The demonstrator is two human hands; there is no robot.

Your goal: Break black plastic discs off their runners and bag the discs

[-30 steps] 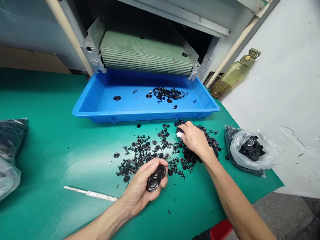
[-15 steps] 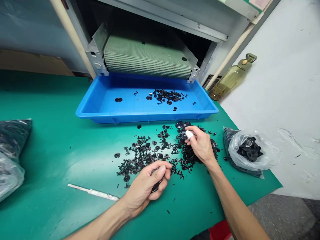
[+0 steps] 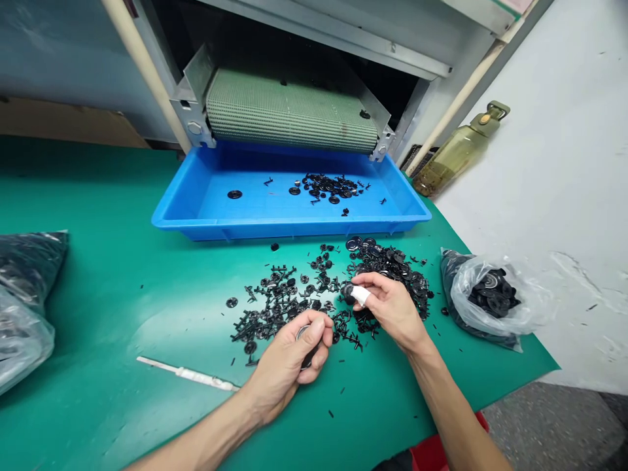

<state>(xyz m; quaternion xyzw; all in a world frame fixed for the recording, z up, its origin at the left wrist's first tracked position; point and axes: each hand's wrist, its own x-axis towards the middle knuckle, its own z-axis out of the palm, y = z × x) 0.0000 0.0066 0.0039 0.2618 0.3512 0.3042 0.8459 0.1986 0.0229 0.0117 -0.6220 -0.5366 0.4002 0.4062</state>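
Note:
Curled fingers of my left hand (image 3: 294, 353) hold a round black plastic disc (image 3: 308, 356), partly hidden by the thumb and palm. My right hand (image 3: 390, 307), with white tape on one finger, pinches another small round black part (image 3: 348, 293) between its fingertips. Beneath and beyond the right hand lies a heap of black discs (image 3: 407, 271). To its left, small black plastic pieces (image 3: 279, 301), some branched and some round, are scattered over the green table (image 3: 181, 418).
A blue tray (image 3: 294, 230) with several black parts stands under a green conveyor belt (image 3: 289, 111). Open bags of black parts stand at right (image 3: 461, 301) and left (image 3: 29, 281). A white-handled thin tool (image 3: 196, 376) lies near my left forearm. A bottle (image 3: 456, 150) leans by the wall.
My right hand has drawn back from the heap toward my left hand, bringing a round black part in its fingertips. My left hand has barely moved and still holds its disc.

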